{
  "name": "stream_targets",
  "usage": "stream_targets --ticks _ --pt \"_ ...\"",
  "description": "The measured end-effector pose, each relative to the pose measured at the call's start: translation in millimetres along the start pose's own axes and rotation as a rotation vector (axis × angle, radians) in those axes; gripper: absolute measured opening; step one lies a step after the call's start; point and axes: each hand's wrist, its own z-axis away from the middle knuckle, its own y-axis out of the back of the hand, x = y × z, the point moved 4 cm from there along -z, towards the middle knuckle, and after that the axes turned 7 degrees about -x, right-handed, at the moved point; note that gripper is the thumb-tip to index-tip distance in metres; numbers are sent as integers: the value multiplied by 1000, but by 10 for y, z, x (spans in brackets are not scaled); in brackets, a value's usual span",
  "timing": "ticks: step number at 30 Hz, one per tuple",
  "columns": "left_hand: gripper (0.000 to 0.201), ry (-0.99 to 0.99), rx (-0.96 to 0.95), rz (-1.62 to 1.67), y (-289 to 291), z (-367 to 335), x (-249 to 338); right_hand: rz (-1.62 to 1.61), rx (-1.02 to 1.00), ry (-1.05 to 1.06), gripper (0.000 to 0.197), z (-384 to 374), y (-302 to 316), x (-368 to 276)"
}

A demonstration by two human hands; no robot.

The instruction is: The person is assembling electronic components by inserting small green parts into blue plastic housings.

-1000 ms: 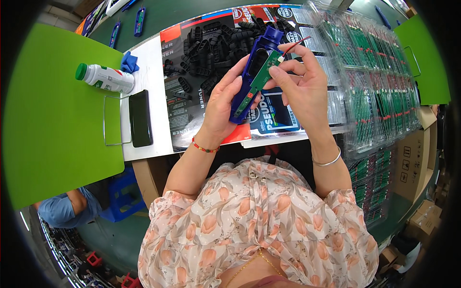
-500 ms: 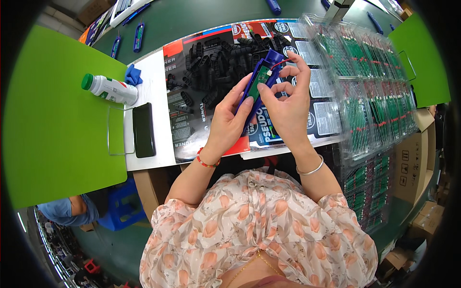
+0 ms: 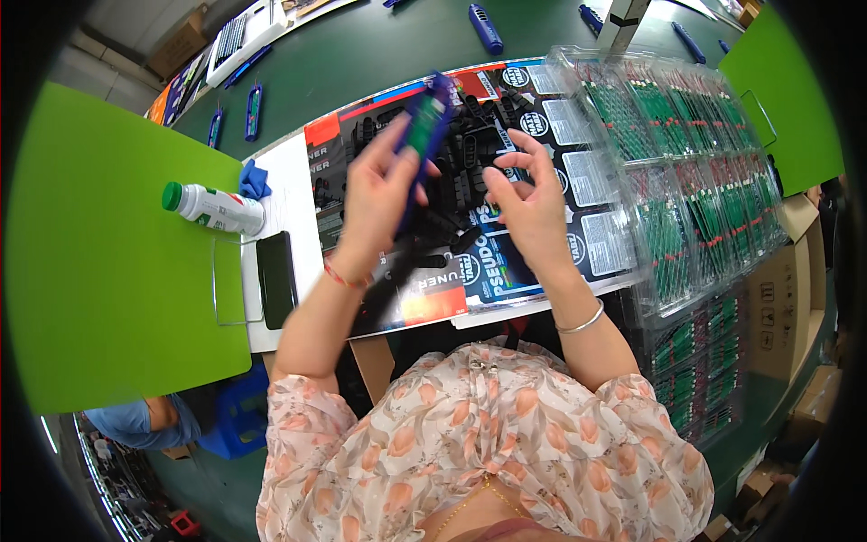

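My left hand (image 3: 375, 194) is wrapped around a long blue plastic housing (image 3: 439, 90) with a green circuit board (image 3: 420, 135) inside it. The housing is tilted, and motion blurs its details. To the right of it, my right hand (image 3: 533, 212) hovers with nothing in it, its fingers bent and apart. Beneath and between my hands lies a pile of small black plastic parts (image 3: 470, 149), partly hidden by the left hand and the housing. They rest on a printed sheet (image 3: 433, 305) in black, red and blue.
Clear plastic trays (image 3: 632, 163) with several rows of wired green boards stand at the right. At the left are a phone (image 3: 275, 280), a white bottle with a green cap (image 3: 217, 208) and a green panel (image 3: 117, 262). More blue housings (image 3: 486, 29) lie along the far table.
My left hand has moved left with the blue housing and board. My right hand has let go of them and stays at the right. Black parts that the hands had covered now show.
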Motion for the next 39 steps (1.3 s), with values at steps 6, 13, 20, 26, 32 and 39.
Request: stream_targets --ticks 6,13,20,26,32,39 --pt "46 31 258 -138 1228 -1732 -297 541 -38 108 22 -27 360 213" --pt "34 95 596 -611 1813 -2905 -943 821 -82 310 29 -113 1 -23" --pt "42 410 550 -1072 1663 -2983 -926 964 -321 265 23 -125 -115 -41" --pt "52 58 629 -1487 930 -3045 -408 711 -276 174 24 -101 1 -53" --pt "50 -186 187 -1295 -359 -3334 -744 489 -75 43 32 -137 372 100" --pt "54 -39 41 -774 -109 -3063 -537 467 -19 46 24 -81 654 237"
